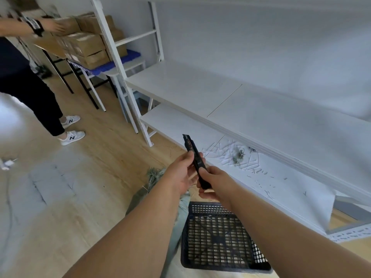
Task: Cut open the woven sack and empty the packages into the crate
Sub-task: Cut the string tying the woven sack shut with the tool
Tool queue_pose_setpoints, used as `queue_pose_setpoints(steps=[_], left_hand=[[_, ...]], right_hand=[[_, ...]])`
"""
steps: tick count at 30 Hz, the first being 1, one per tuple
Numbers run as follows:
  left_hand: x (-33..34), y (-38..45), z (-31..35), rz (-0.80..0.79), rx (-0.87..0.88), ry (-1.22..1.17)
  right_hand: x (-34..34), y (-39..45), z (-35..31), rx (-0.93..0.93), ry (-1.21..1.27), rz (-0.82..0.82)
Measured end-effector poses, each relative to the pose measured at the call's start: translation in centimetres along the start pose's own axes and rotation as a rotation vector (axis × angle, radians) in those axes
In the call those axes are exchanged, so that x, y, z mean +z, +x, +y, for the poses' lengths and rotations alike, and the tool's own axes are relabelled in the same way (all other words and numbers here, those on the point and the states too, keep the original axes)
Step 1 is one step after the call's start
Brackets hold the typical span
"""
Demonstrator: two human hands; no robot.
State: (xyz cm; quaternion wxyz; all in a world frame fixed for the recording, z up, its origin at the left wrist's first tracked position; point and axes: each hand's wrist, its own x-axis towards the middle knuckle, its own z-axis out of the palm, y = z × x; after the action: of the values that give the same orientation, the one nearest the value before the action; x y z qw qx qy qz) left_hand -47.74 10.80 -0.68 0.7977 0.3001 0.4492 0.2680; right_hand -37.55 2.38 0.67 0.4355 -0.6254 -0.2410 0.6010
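Both hands' fingers (pixel 189 157) pinch the black knife (pixel 195 160) above the crate (pixel 220 237).

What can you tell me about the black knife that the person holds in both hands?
The utility knife is a long, slim black tool, seemingly plastic, with small pale print near its upper end. It is held in the air, tilted, its top leaning left and away, above the wooden floor and beyond the dark crate. The left hand pinches its middle; the right hand grips its lower end. Whether a blade sticks out I cannot tell.
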Motion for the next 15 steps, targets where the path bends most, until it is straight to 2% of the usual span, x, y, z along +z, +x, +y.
queue_pose_setpoints(steps=[5, 8, 11, 15], left_hand=[[-1.4, -0.2, -1.6, 0.033, -0.027, -0.006], [-2.5, -0.3, -3.1, 0.092, -0.062, 0.022], [-3.8, -0.2, -5.6, 0.114, -0.136, 0.107], [-5.9, 0.0, -9.3, 0.162, -0.256, 0.083]], right_hand=[[0.2, 0.9, 1.5, 0.067, -0.056, -0.005], [0.0, 1.7, 3.0, 0.16, -0.051, -0.113], [-0.1, 2.7, 5.3, 0.179, 0.014, -0.238], [0.1, 3.8, 8.7, 0.22, -0.025, -0.235]])
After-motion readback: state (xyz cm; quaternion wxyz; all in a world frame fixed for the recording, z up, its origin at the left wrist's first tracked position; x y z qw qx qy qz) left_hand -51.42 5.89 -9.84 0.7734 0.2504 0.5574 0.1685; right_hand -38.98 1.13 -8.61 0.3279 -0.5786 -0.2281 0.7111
